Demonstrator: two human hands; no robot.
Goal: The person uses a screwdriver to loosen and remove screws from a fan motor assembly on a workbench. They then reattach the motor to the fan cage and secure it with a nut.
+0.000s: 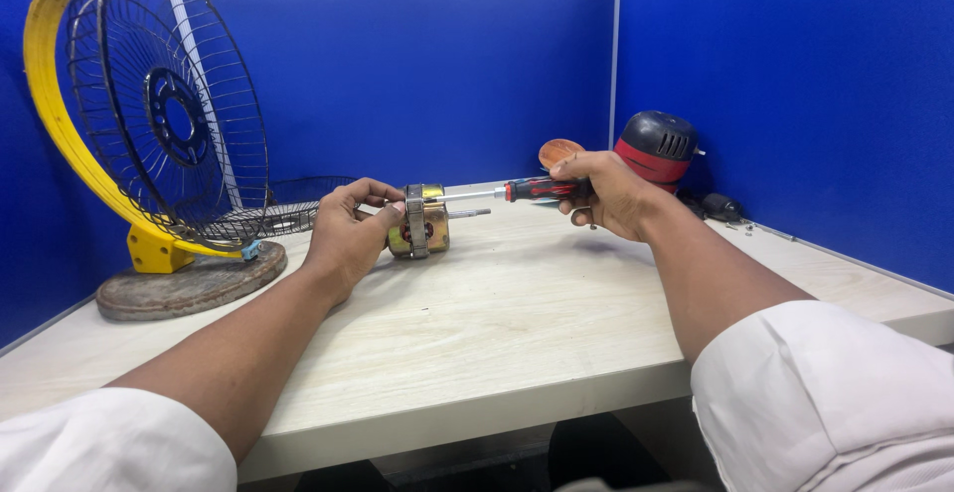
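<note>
My left hand grips a small fan motor with brass-coloured casing and a metal shaft, holding it on the pale wooden table. My right hand holds a red and black screwdriver level. Its metal shank points left and its tip reaches the top of the motor.
A yellow fan stand with a wire guard on a round base stands at the left, with another wire guard lying behind it. A red and black power tool and an orange disc sit behind my right hand. Blue partitions close off the back.
</note>
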